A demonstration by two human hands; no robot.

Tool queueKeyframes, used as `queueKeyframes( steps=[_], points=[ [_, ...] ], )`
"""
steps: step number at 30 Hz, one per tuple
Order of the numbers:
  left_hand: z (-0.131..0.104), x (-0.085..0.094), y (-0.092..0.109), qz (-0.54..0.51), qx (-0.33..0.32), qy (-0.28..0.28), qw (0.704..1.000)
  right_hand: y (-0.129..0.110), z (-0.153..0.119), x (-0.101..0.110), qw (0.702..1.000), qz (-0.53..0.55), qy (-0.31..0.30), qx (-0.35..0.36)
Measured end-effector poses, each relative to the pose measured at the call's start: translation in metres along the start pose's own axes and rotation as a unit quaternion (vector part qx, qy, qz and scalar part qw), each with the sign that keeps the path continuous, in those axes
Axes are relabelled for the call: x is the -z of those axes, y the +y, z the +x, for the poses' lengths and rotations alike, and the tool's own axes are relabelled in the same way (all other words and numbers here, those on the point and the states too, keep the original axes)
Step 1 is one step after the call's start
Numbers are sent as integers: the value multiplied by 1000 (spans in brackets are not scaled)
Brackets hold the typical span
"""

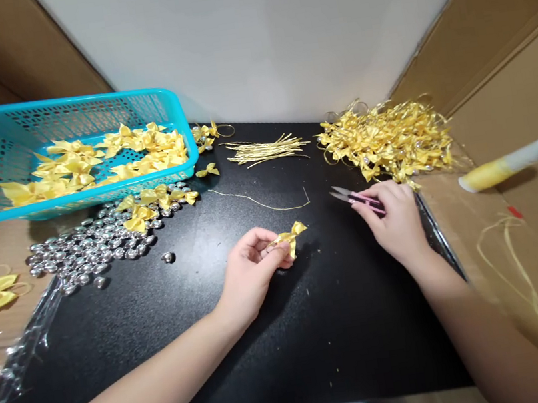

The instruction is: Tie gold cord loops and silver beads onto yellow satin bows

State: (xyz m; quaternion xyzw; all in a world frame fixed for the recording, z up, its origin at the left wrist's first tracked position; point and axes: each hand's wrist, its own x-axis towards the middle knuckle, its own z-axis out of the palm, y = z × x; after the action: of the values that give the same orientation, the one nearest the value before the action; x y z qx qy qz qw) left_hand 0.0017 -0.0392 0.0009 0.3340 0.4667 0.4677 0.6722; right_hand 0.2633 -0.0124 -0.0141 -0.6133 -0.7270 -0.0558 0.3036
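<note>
Near the middle of the black table, my left hand pinches a small yellow ribbon bow between thumb and fingers. To its right, my right hand is closed around small scissors with dark and pink handles; their blades point left and are slightly apart, touching nothing. A thin yellow cord lies loose on the table beyond my hands. Farther back is a bundle of short yellow cords. A heap of yellow bows with cord loops rests behind my right hand.
A turquoise basket of yellow bows stands at the back left. Silver beads spread before it, with one bead apart. At the right, a yellow-and-white roll lies on cardboard. Cardboard sides and a pale wall border the table.
</note>
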Motion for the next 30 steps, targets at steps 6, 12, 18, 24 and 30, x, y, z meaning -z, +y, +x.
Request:
queueKeyframes(
  steps=[6, 12, 18, 24, 30],
  points=[
    [-1, 2, -2, -3, 11, -26, 1000, -1, -5, -14, 998, -15, -45, -45],
    [-3, 0, 4, -73, 50, -101, 991, -1, -6, -14, 998, 9, -25, -49],
    [-4, -1, 4, -86, 54, -134, 986, -4, -2, -12, 997, -13, -58, -49],
    [-8, 1, 0, -32, -35, -107, 993, -43, -9, 11, 975, 217, -22, -33],
    [-9, 1, 3, 16, -98, -75, 992, -84, -28, 28, 953, 279, -88, 80]
  ],
)
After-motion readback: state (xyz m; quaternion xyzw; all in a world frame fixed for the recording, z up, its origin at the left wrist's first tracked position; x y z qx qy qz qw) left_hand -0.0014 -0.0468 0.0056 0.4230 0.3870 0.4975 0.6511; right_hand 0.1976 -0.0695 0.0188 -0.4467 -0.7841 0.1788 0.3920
